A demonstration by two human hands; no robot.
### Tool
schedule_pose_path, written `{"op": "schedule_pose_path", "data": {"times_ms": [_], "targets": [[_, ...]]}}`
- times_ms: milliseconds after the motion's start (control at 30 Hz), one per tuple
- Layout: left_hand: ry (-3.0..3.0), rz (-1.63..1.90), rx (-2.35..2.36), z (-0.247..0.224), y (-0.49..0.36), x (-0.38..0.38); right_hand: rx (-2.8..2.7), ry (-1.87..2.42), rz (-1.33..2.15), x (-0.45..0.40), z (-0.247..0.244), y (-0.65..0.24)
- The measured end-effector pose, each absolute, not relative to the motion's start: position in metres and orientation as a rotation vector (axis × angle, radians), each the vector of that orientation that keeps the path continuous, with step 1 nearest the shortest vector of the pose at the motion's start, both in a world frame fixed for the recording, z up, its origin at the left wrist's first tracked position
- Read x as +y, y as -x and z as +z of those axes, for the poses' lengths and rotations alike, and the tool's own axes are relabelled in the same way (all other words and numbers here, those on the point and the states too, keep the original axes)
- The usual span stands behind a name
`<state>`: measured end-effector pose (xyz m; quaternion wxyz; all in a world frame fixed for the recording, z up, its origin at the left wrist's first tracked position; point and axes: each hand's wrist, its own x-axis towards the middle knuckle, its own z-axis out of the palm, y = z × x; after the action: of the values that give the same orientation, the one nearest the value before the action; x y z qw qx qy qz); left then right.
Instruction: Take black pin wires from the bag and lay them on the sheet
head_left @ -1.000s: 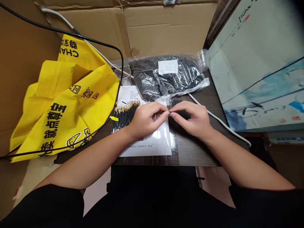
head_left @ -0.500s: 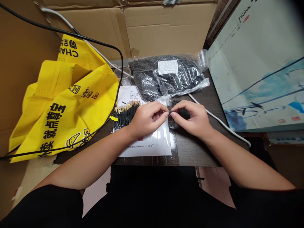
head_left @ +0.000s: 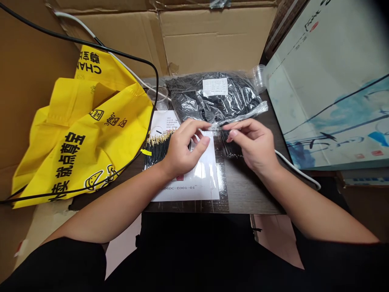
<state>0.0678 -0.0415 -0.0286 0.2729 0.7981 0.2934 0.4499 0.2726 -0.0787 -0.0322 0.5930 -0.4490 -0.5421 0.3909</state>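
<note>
A row of black wires with gold-tipped ends (head_left: 158, 149) lies on a printed white sheet (head_left: 194, 186), bound by a small yellow tag (head_left: 146, 151). My left hand (head_left: 185, 146) hovers just right of the gold tips with its fingers spread, reaching the sheet's upper part. A smaller bunch of black wires (head_left: 231, 145) lies on the dark table (head_left: 252, 194), under the fingertips of my right hand (head_left: 253, 142). Whether those fingertips pinch a thin wire is hidden. Behind both hands sits a clear plastic bag of black wires (head_left: 214, 97) with a white label.
A yellow fabric bag (head_left: 91, 121) lies left of the sheet, crossed by a black cable (head_left: 121, 54). Clear plastic cups (head_left: 157, 97) stand behind it. A white cable (head_left: 298, 172) runs right. A large printed board (head_left: 328, 101) rises right; cardboard (head_left: 212, 40) stands behind.
My hands have drawn apart from their fingertips-together position. The left hand has opened and moved left, and the right hand has lifted slightly to the right. The plastic bag's edge has shifted slightly.
</note>
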Motion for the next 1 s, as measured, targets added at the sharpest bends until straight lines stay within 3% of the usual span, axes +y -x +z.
{"op": "schedule_pose_path", "data": {"times_ms": [267,467,633,1000], "targets": [[-1.952,1.343,0.922,-0.039,-0.065,-0.032,-1.015,1.228,0.817,-0.068,-0.011,-0.325],[-2.009,1.355,0.897,-0.035,-0.066,-0.033,-1.491,1.656,0.787,-0.071,-0.011,-0.345],[-1.991,1.365,0.869,-0.034,-0.067,-0.034,-1.776,1.987,0.529,-0.07,-0.014,-0.344],[-1.92,1.464,0.868,-0.031,-0.064,-0.032,-1.786,2.02,0.521,-0.072,-0.01,-0.338]]}}
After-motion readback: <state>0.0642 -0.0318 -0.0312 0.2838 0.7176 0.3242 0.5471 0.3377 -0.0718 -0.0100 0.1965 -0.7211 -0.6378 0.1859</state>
